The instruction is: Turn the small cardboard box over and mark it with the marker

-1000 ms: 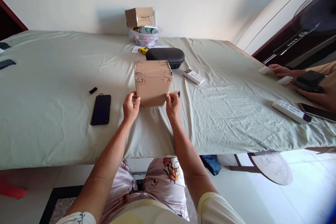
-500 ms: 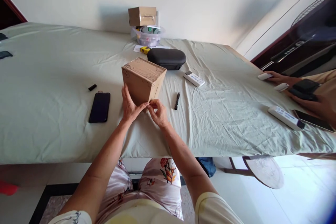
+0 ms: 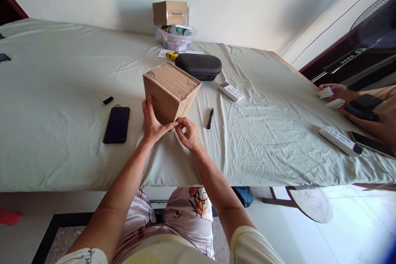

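Note:
A brown cardboard box (image 3: 163, 95) with dark scribbles on its top stands on the cloth in front of me, one corner facing me. My left hand (image 3: 153, 126) grips its left side, fingers along the face and thumb reaching to the near lower corner. At that same corner my right hand (image 3: 187, 133) pinches with thumb and forefinger, close to the left thumb. The pinched spot is small and partly hidden by the fingers. A black pen (image 3: 210, 118) lies right of my right hand, a phone (image 3: 116, 125) left of my left hand.
Behind the box lie a black case (image 3: 198, 66) and a yellow tape measure (image 3: 172, 55). A plastic tub (image 3: 176, 42) carries a smaller carton (image 3: 170, 13). White-labelled packs (image 3: 231, 92) and a black cap (image 3: 108, 100) lie about. Another person's hands (image 3: 349, 95) hold items at right.
The box has tipped or turned slightly, showing more of its top, with both hands still at it. The view has shifted a little. At right, the other person's white item has turned.

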A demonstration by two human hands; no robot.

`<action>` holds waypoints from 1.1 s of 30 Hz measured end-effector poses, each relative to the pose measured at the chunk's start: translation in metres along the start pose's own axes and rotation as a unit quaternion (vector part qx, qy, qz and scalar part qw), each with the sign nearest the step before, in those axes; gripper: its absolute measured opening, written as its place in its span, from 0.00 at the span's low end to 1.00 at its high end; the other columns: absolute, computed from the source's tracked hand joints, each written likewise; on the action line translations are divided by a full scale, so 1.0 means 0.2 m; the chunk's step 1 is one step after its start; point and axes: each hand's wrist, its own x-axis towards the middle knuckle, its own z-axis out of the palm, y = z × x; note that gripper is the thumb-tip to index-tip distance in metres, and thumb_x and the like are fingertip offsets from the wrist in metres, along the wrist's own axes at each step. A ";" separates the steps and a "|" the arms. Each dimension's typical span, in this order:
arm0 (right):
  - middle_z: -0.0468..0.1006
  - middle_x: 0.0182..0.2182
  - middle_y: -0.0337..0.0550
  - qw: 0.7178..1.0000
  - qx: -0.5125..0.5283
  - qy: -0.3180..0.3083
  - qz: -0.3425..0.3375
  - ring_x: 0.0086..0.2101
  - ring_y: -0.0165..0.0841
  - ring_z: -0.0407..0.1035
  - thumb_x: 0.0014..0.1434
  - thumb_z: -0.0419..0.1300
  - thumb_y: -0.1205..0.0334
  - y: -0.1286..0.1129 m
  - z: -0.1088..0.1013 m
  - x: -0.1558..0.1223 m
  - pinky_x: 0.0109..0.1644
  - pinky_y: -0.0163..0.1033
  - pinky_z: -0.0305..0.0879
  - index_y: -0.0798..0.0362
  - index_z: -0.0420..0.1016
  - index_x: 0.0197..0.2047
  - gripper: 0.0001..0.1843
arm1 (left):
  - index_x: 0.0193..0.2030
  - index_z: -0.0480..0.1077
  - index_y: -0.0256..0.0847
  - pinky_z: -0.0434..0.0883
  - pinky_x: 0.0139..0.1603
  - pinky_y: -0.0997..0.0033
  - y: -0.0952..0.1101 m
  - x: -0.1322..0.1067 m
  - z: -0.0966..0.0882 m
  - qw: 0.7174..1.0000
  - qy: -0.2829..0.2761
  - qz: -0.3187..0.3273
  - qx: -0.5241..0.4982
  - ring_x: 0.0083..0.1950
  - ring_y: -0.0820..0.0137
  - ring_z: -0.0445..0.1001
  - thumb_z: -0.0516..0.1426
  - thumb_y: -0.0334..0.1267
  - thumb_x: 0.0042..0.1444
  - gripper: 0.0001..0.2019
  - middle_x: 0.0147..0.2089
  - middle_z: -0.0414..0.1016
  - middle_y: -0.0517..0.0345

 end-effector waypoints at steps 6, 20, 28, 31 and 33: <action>0.78 0.39 0.41 0.988 0.067 0.130 0.041 0.36 0.33 0.74 0.71 0.59 0.43 -0.01 -0.06 0.02 0.42 0.41 0.75 0.43 0.71 0.58 0.19 | 0.79 0.50 0.40 0.53 0.78 0.29 0.01 0.03 -0.05 0.996 0.017 0.042 0.081 0.83 0.30 0.44 0.71 0.75 0.36 0.70 0.82 0.40 0.24; 0.66 0.70 0.58 0.968 0.133 0.195 0.081 0.71 0.51 0.63 0.60 0.58 0.23 0.04 -0.18 0.08 0.70 0.62 0.66 0.42 0.56 0.75 0.50 | 0.74 0.57 0.47 0.56 0.77 0.24 0.00 0.05 -0.08 0.981 -0.055 0.165 0.086 0.84 0.28 0.42 0.77 0.64 0.36 0.61 0.84 0.36 0.31; 0.71 0.37 0.42 0.952 0.137 0.246 0.119 0.38 0.37 0.72 0.65 0.55 0.28 0.07 -0.21 0.07 0.47 0.45 0.74 0.45 0.68 0.48 0.28 | 0.81 0.47 0.47 0.62 0.79 0.34 0.04 0.00 -0.05 0.983 -0.092 0.155 0.019 0.85 0.41 0.48 0.65 0.54 0.61 0.47 0.84 0.45 0.35; 0.68 0.34 0.40 0.957 0.128 0.229 0.125 0.34 0.34 0.68 0.66 0.54 0.28 0.08 -0.20 0.06 0.43 0.42 0.71 0.44 0.68 0.46 0.27 | 0.81 0.47 0.47 0.62 0.80 0.39 0.07 -0.01 -0.04 0.989 -0.078 0.123 0.000 0.84 0.46 0.54 0.60 0.53 0.67 0.42 0.82 0.53 0.37; 0.68 0.33 0.39 0.960 0.129 0.219 0.119 0.33 0.34 0.67 0.66 0.54 0.28 0.08 -0.19 0.06 0.42 0.42 0.71 0.44 0.69 0.46 0.27 | 0.81 0.49 0.46 0.63 0.80 0.41 0.07 -0.01 -0.04 0.990 -0.071 0.120 -0.015 0.83 0.46 0.55 0.59 0.58 0.66 0.43 0.82 0.54 0.37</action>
